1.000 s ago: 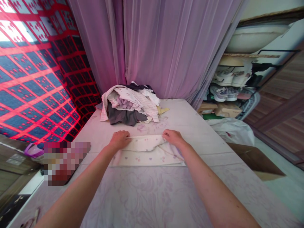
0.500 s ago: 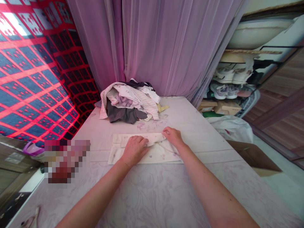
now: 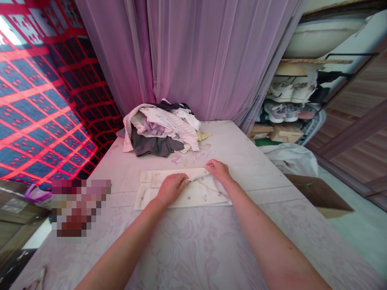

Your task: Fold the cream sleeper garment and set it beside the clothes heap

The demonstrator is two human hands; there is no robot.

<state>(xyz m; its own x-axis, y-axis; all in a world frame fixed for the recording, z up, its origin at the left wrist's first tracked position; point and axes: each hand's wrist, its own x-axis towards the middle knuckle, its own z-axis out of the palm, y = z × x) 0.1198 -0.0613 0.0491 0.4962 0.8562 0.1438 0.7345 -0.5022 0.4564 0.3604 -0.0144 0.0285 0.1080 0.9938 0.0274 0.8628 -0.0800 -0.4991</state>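
Note:
A cream-white garment (image 3: 196,196) with small faint prints lies folded into a long flat strip across the bed-like surface. What kind of garment it is cannot be made out. My left hand (image 3: 172,188) rests on its middle, fingers together and closed on the edge of a folded layer. At the far right corner, my right hand (image 3: 217,170) pinches the upper layer between thumb and fingers. The cloth between my hands is slightly raised and creased.
A heap of clothes (image 3: 160,131) lies at the back, before purple curtains (image 3: 193,56). To the right, beyond the edge, are an open cardboard box (image 3: 317,193), a white plastic bag (image 3: 290,157) and shelves with shoes (image 3: 282,92). A blurred-out patch (image 3: 78,207) covers the left edge.
My left fingers have drawn together and curled onto the fold's edge. My right hand keeps its pinch at the corner. The whole view has shifted slightly.

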